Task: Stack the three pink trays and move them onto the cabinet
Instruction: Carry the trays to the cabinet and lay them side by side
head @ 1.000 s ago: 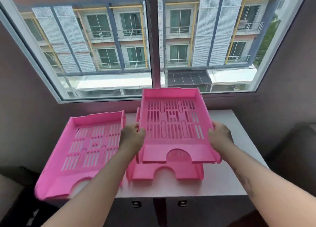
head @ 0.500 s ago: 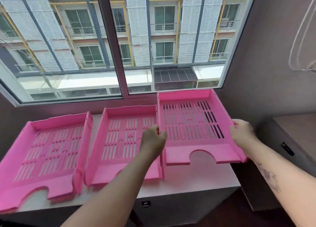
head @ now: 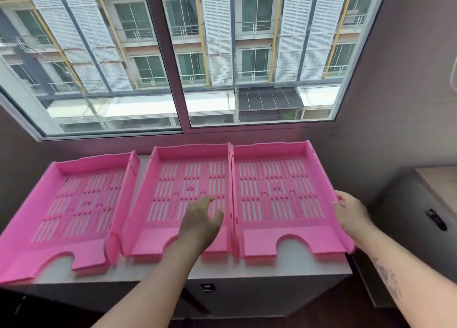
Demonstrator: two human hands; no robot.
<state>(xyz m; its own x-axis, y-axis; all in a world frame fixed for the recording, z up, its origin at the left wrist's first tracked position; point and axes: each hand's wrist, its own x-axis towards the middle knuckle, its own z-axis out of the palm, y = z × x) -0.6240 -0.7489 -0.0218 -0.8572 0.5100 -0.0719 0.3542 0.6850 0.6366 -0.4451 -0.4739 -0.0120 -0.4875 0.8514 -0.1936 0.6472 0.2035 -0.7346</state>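
Note:
Three pink slotted trays lie side by side on a white-topped cabinet point(head: 284, 270) under the window: the left tray point(head: 74, 204), the middle tray point(head: 183, 179) and the right tray point(head: 279, 194). My left hand point(head: 201, 222) hovers with fingers spread over the middle tray's right part, holding nothing. The fingers of my right hand point(head: 351, 214) curl on the right tray's right wall. The middle and right trays touch along their sides. The left tray's front left corner hangs over the cabinet's edge.
A large window point(head: 173, 55) runs behind the cabinet. Dark walls close in on the left and right. A lower grey cabinet with a wooden top point(head: 435, 179) and a black handle point(head: 436, 219) stands at the right. Dark floor lies below.
The tray I held in the air with both hands now rests on the cabinet at the right, beside the middle tray. My left hand has let go of it and opened.

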